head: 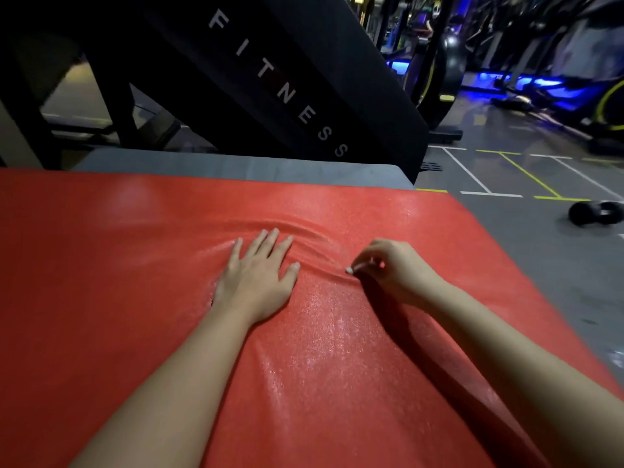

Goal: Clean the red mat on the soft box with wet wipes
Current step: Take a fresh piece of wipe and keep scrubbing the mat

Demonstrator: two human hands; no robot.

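Note:
The red mat [135,251] covers the grey soft box [236,165] and fills most of the view; its surface glistens wet in the middle. My left hand [258,276] lies flat on the mat with fingers spread, and the mat is bunched into wrinkles just beyond the fingertips. To its right, my right hand [388,270] has its fingers curled down onto the mat. It pinches a small white wad, apparently a wet wipe [351,270], of which only a sliver shows under the fingertips. A crease in the mat runs up to that spot.
A black slanted panel [280,92] lettered FITNESS rises behind the box. The grey floor [506,251] with white and yellow lines lies to the right, with a black dumbbell [596,212] on it. Exercise machines [540,79] with blue lights stand at the back right.

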